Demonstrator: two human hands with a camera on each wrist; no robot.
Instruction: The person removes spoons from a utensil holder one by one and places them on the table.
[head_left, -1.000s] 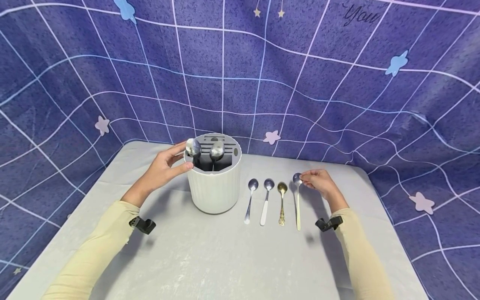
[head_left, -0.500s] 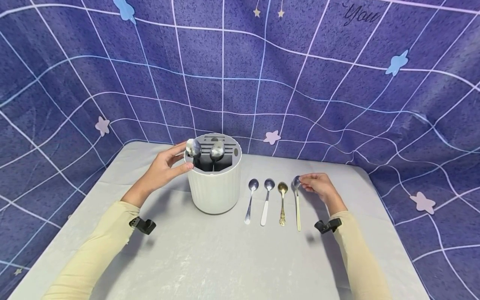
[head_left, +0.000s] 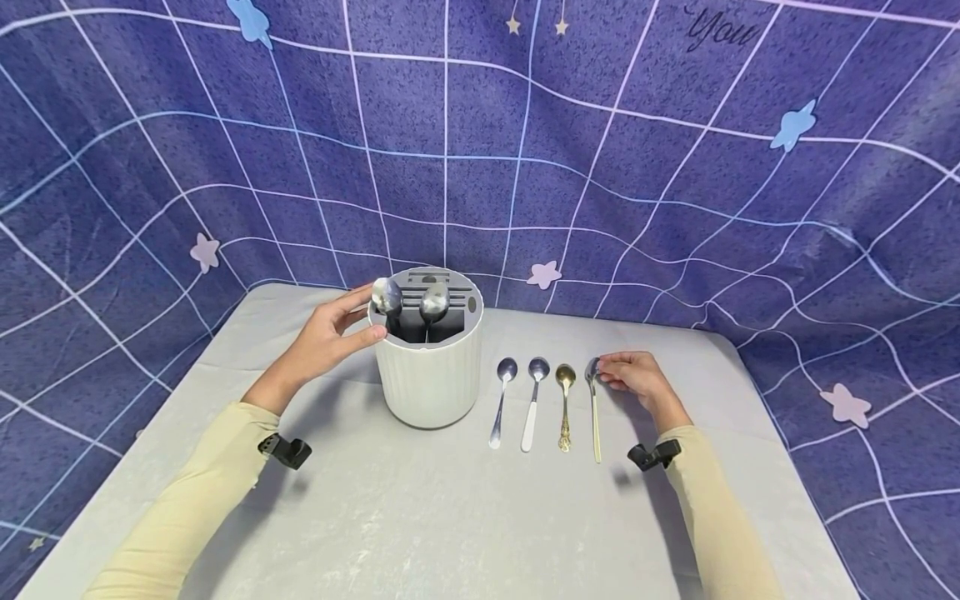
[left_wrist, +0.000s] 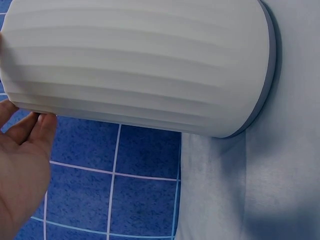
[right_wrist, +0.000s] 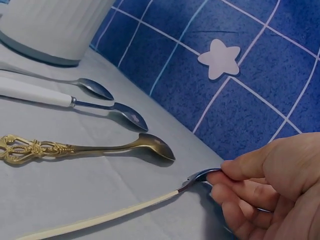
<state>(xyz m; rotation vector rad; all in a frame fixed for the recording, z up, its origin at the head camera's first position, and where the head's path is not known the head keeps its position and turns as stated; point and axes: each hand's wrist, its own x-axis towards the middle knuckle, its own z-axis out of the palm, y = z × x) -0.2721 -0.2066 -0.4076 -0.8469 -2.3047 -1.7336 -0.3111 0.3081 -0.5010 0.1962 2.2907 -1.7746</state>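
Observation:
In the head view my left hand [head_left: 325,335] holds the side of a white ribbed utensil holder [head_left: 426,387], thumb at the near rim and fingers round the left side. Two spoons stand bowl-up in the holder: a left spoon [head_left: 387,297] and a right spoon [head_left: 435,302]. My right hand [head_left: 637,377] pinches the bowl of a pale-yellow-handled spoon [right_wrist: 115,215] between thumb and fingers; its bowl is raised and partly hidden by the fingertips. To the left of it lie an ornate gold spoon [head_left: 565,408], a white-handled spoon [head_left: 533,404] and a plain silver spoon [head_left: 502,402].
A grey cloth-covered table [head_left: 420,517] bears everything. Behind it hangs a purple-blue curtain [head_left: 480,192] with grid lines and stars. The holder's top has slots and holes [head_left: 429,279] at the back and a wide compartment at the front.
My right hand has drawn slightly down toward me, and the pinched spoon's bowl has tilted onto its side. My left hand and the holder have not moved.

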